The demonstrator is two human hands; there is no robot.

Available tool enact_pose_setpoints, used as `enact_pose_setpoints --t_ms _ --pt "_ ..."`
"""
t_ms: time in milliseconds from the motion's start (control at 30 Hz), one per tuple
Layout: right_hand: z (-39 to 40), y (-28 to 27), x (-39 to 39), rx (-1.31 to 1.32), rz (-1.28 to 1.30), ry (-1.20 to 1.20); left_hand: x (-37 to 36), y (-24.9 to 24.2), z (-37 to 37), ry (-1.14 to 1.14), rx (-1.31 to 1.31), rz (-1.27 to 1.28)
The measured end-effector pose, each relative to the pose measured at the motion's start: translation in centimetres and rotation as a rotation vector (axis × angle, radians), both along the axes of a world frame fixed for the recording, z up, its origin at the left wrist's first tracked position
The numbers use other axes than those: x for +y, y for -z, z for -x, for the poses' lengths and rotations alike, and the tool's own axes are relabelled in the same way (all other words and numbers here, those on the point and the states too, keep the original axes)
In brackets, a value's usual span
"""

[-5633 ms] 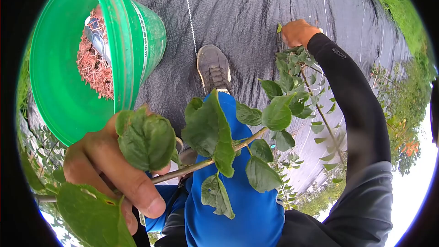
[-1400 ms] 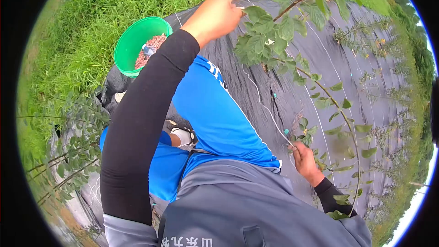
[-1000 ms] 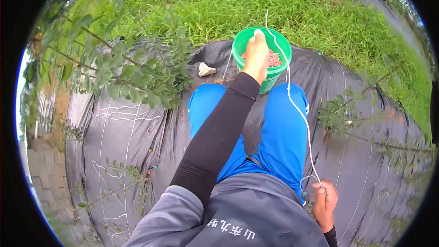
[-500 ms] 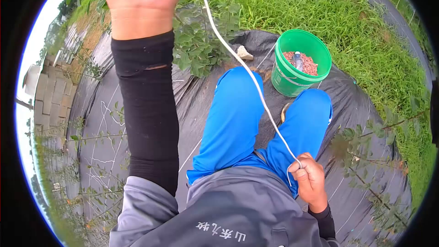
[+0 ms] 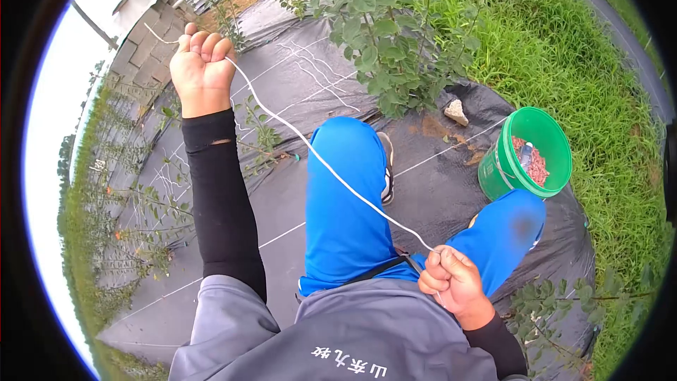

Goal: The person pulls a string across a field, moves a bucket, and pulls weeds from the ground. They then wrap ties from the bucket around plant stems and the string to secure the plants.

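Observation:
My left hand (image 5: 203,67) is raised at the upper left, its fingers closed around a thin white cord (image 5: 303,137). A short free end of the cord sticks out beyond that fist. From there the cord runs in a slack curve down across my blue trousers (image 5: 345,197) to my right hand (image 5: 458,279). The right hand is near my waist, with its fingers wrapped round the cord, and a short tail hangs below it. By my right knee stands a green bucket (image 5: 497,169) holding reddish bits (image 5: 536,169) and a small bottle-like object (image 5: 525,155).
Black ground sheet (image 5: 437,162) with white lines covers the ground. A leafy shrub (image 5: 384,35) and a pale stone (image 5: 456,112) are ahead, with tall grass (image 5: 536,49) to the right. White strings (image 5: 317,74) lie on the sheet. Leafy branches (image 5: 557,303) reach in at lower right.
My left hand has moved lower and to the left in view, still with the cord. My view has turned, so the bucket and shrub sit further right and lower.

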State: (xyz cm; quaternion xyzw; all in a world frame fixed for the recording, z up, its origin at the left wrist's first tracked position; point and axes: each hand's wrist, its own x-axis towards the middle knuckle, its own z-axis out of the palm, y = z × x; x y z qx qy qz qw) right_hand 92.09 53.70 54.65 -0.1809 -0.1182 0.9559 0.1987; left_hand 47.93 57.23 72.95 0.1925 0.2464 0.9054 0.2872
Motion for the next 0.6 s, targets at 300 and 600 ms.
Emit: enact_pose_setpoints --t_ms 300,600 --pt "-0.3 -0.8 3.4 -0.247 -0.419 -0.268 1.1 3.5 4.6 -0.013 -0.159 0.173" --pt "0.7 -1.0 3.2 -0.444 -0.600 -0.286 6.0 10.4 7.0 -0.065 -0.336 0.310"
